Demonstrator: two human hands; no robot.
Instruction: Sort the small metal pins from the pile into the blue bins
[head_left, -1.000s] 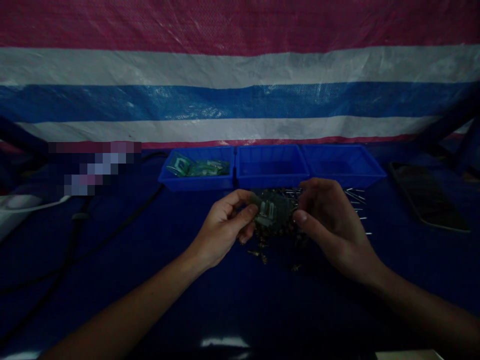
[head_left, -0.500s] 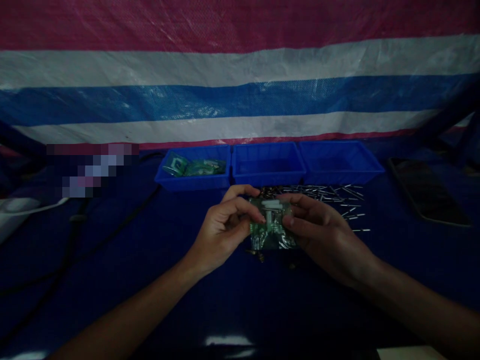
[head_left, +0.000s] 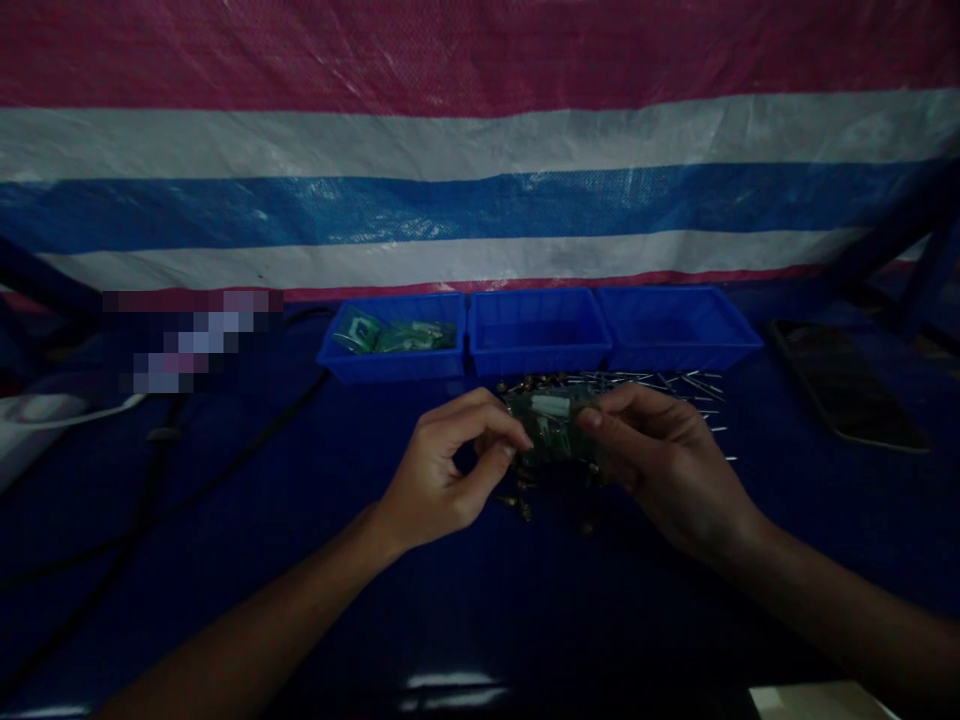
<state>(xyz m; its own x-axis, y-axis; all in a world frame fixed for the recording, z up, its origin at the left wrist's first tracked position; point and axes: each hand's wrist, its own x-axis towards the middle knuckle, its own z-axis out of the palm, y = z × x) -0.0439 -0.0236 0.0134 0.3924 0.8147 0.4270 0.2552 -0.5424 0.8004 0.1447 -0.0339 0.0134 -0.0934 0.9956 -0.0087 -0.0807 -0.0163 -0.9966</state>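
Between my hands is a small clear plastic bag (head_left: 555,430) with white and greenish parts inside, dim in the poor light. My left hand (head_left: 450,465) pinches the bag's left edge between thumb and forefinger. On the other side, my right hand (head_left: 660,450) grips the right edge with thumb and fingers. Under and behind the bag lie small brass-coloured pieces (head_left: 521,505) and several thin metal pins (head_left: 694,382), partly covered by the bag and my right hand.
Three blue bins stand in a row: the left bin (head_left: 390,368) holds similar bags, beside the middle bin (head_left: 540,358) and right bin (head_left: 679,355). A phone (head_left: 847,385) lies right. Cables (head_left: 225,470) cross the left side. A striped sheet (head_left: 480,210) hangs behind.
The bag has tilted and folded, so less of its face shows. My left fingers have drawn together at its left edge; my right hand stays on the right edge.
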